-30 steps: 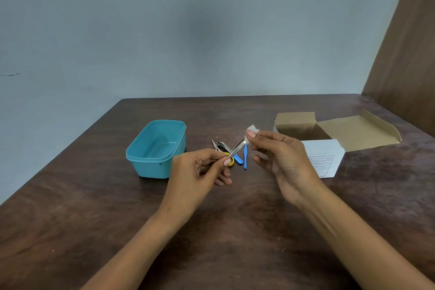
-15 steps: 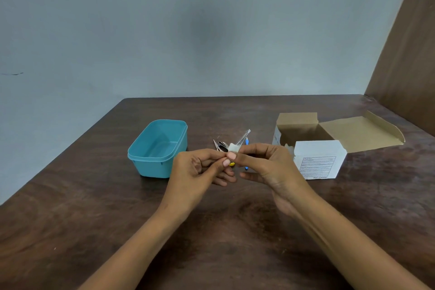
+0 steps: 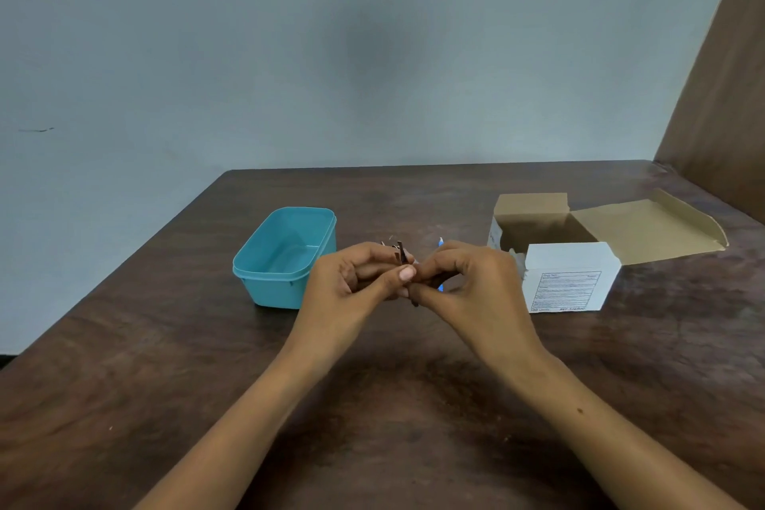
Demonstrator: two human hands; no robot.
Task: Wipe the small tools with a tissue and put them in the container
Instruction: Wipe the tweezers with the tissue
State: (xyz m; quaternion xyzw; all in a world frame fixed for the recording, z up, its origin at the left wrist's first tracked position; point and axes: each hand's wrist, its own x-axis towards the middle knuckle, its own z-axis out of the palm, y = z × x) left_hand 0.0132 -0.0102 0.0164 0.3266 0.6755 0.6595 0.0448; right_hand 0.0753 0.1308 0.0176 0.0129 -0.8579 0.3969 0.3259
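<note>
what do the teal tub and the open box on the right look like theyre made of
The teal rectangular tub looks like smooth moulded plastic: even colour, rounded corners, a soft sheen. The open box seems to be thin cardboard, white printed outside and matte brown inside, with creased flaps.

A teal plastic container sits on a dark brown worktop with mottled wood grain. A white box carries a black printed label; its open flaps are plain tan cardboard. A blue tool peeks out. The wall is pale grey-blue.
</note>
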